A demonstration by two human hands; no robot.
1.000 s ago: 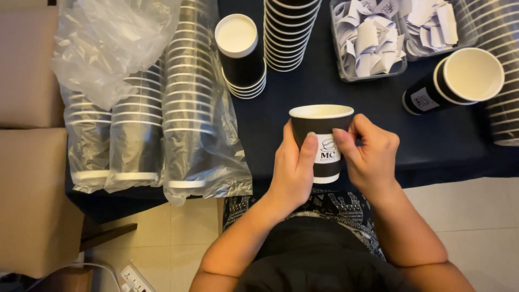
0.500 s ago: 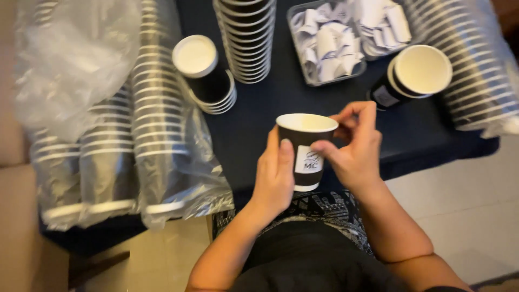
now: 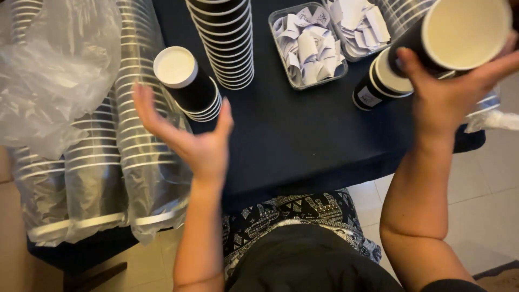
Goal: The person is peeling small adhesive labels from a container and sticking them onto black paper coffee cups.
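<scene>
Far left: sleeves of black paper cups in clear plastic wrap (image 3: 92, 162) lying on dark tablecloth (image 3: 292, 135).

Left hand (image 3: 192, 140): open, fingers spread, palm up, holding nothing; short stack of black paper cups (image 3: 186, 84) just beyond it.

Centre: tall cup stack (image 3: 227, 40); clear trays of white paper labels (image 3: 308, 46).

Right hand (image 3: 448, 92): wrapped around black paper cup (image 3: 459, 35), tilted, white inside showing, just above labelled cup stack (image 3: 381, 84).

Judgement: cup light, thin-walled, crushes easily; grip mid-wall gently, rim stiffest.
</scene>
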